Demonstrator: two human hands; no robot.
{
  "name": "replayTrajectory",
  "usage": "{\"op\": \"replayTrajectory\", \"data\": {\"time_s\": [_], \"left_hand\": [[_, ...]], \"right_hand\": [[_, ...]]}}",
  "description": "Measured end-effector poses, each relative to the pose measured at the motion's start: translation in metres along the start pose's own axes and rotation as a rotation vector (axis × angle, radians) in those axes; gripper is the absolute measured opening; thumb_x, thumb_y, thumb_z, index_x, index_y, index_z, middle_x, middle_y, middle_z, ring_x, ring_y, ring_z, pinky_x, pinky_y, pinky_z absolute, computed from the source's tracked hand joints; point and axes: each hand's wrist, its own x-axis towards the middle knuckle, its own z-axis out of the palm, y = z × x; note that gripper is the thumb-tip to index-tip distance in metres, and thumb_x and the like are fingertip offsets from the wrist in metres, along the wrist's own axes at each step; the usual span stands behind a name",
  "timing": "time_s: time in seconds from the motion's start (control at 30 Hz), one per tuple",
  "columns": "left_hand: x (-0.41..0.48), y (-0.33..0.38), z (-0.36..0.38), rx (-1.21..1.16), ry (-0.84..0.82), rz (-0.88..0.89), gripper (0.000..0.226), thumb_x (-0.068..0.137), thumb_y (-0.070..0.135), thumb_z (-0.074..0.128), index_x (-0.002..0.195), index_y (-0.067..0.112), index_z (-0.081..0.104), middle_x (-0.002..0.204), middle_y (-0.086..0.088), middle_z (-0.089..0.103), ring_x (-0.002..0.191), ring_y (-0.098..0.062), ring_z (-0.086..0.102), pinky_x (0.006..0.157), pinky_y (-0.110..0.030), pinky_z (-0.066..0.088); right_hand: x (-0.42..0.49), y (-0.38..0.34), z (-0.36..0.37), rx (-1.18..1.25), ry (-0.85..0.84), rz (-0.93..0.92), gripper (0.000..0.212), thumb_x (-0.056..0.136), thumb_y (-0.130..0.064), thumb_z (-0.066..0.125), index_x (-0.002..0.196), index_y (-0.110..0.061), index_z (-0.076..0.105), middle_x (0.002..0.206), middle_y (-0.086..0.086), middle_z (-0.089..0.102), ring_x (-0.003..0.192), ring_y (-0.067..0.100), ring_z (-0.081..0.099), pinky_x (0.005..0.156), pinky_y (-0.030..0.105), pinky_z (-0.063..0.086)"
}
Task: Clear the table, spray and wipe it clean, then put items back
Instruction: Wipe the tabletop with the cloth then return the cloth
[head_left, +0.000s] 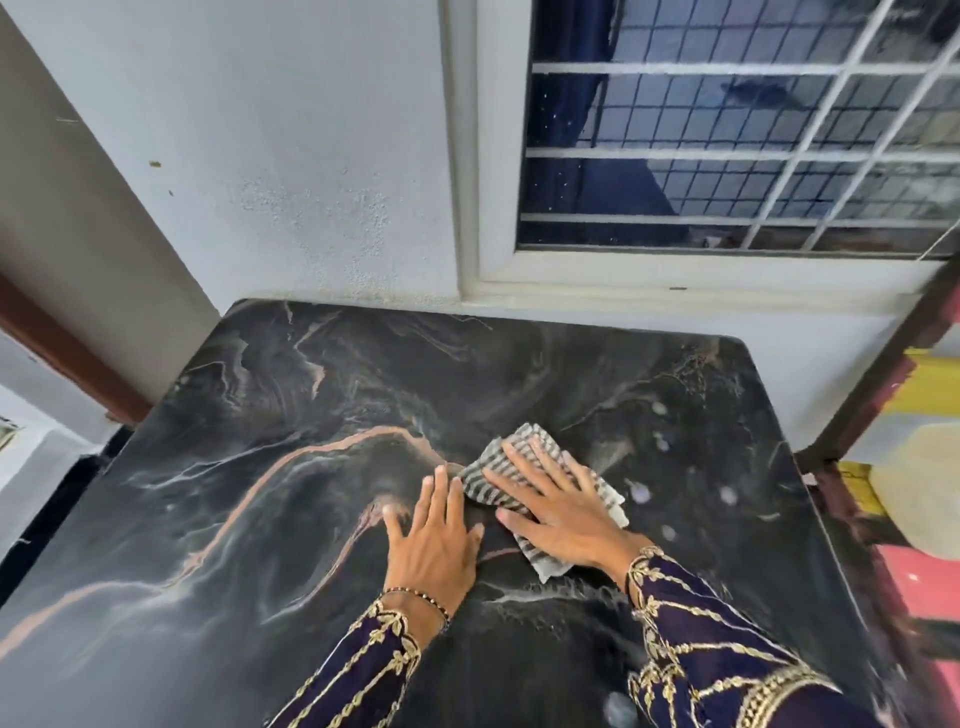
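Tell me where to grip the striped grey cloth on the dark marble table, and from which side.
Pinch the free far corner of the striped grey cloth, coming from above at the far side: the right hand presses flat on its middle.

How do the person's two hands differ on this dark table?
The left hand lies on the bare table; the right hand presses a striped cloth. The left wrist shows a beaded bracelet; the right shows none. Both lie flat with straight fingers, in dark gold-embroidered sleeves.
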Motion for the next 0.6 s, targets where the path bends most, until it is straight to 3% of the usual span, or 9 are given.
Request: {"op": "replayTrajectory", "data": {"time_s": [0.2,0.6], "left_hand": [[-0.065,-0.015,0.009,-0.011,-0.021,0.021,0.057,0.102,0.034,0.028,0.151,0.010,0.012,0.162,-0.008,0.003,0.150,-0.023,0.003,0.121,-0.046,0.010],[-0.121,0.013,0.004,-0.001,-0.115,0.085,0.057,0.097,0.030,0.042,0.146,0.008,0.022,0.161,-0.009,0.009,0.150,-0.023,0.008,0.119,-0.053,0.014]], "right_hand": [[-0.066,-0.051,0.033,-0.033,-0.006,-0.037,0.056,0.104,-0.061,0.021,0.154,-0.058,-0.004,0.164,-0.022,-0.022,0.151,0.012,-0.029,0.123,0.046,-0.017],[-0.175,-0.083,0.079,-0.079,-0.031,-0.250,0.051,0.106,-0.057,0.022,0.156,-0.052,0.013,0.166,-0.016,-0.017,0.151,0.015,-0.029,0.120,0.051,-0.017]]}}
